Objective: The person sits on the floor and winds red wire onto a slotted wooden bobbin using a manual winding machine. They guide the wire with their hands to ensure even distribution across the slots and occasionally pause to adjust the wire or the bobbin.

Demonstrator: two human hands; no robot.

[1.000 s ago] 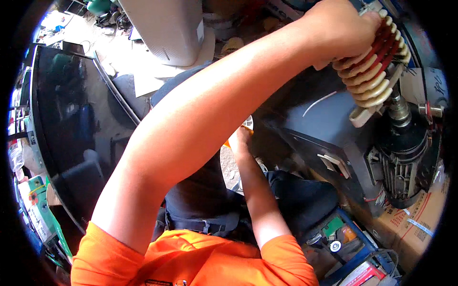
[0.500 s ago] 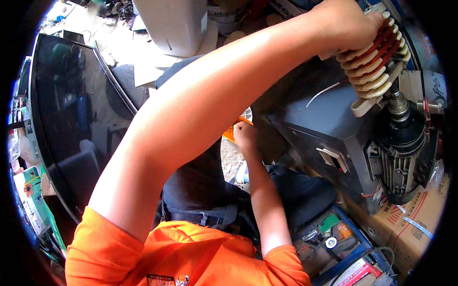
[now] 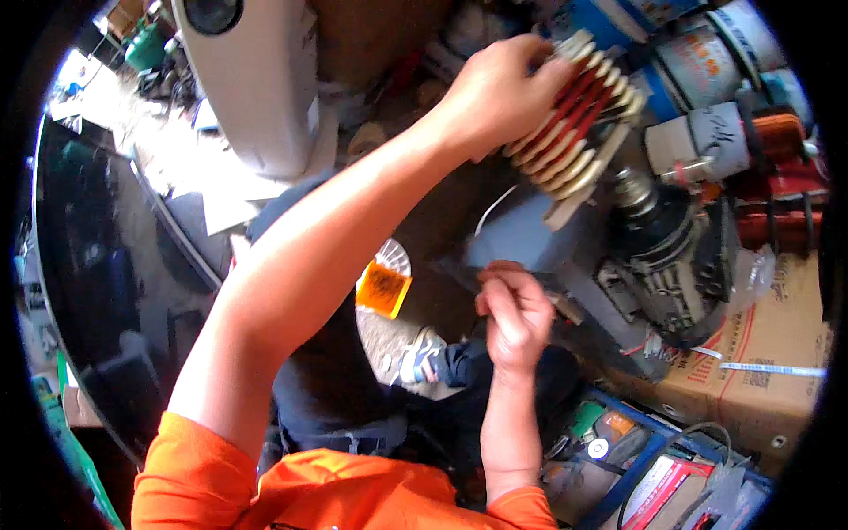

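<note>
Upper right, my left hand grips the upper end of a coil winding former. It is a tilted stack of cream plates with red-brown copper wire between them. Beside its lower end stands the metal shaft of a black motor. My right hand is raised in front of a grey metal box, its thumb and fingers pinched together. What they hold, if anything, is too small to make out. A thin white wire sticks up above the box.
A yellow-orange open box is on the floor near my shoe. At left lies a large black glossy panel; a white casing stands ahead. Paint cans, a cardboard box and a blue crate are at right.
The view has shifted, so the winding former appears farther left. My right hand has moved from the orange box up and right, toward the grey box. My left hand stays on the former.
</note>
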